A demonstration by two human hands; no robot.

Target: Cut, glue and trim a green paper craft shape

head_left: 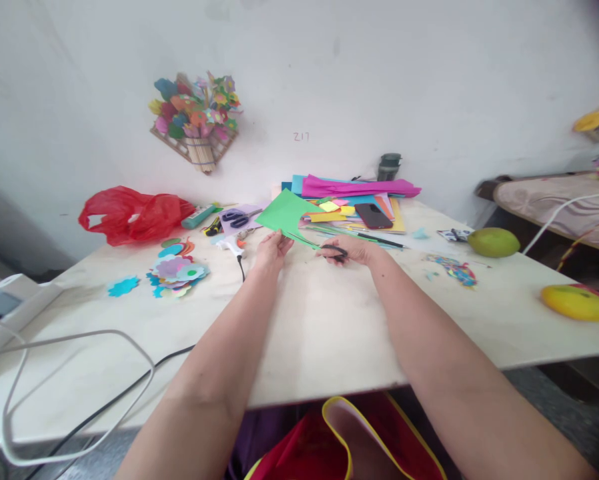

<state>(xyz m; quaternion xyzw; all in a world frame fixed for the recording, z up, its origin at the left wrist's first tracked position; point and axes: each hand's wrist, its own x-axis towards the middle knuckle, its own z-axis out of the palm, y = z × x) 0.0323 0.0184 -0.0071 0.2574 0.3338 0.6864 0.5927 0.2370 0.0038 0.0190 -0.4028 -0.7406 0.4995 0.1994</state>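
Note:
My left hand point(275, 248) pinches the lower edge of a green sheet of paper point(284, 212), which is lifted off the table and tilted. In my right hand point(348, 249) is a pair of scissors point(335, 252) with dark handles; its fingers are wrapped round them. The blades reach left to the paper's lower right side, where a narrow green strip hangs from a curved cut edge. How far apart the blades stand is too small to tell. A white glue gun point(231, 247) lies just left of my left hand.
Paper flower cutouts point(177, 272) and a red plastic bag point(129, 215) lie on the left. Coloured sheets point(354, 187) and a phone point(373, 215) are behind my hands. A green mango point(493, 241) and a yellow fruit point(575, 303) sit at right. A white cable point(79, 333) loops across the left front.

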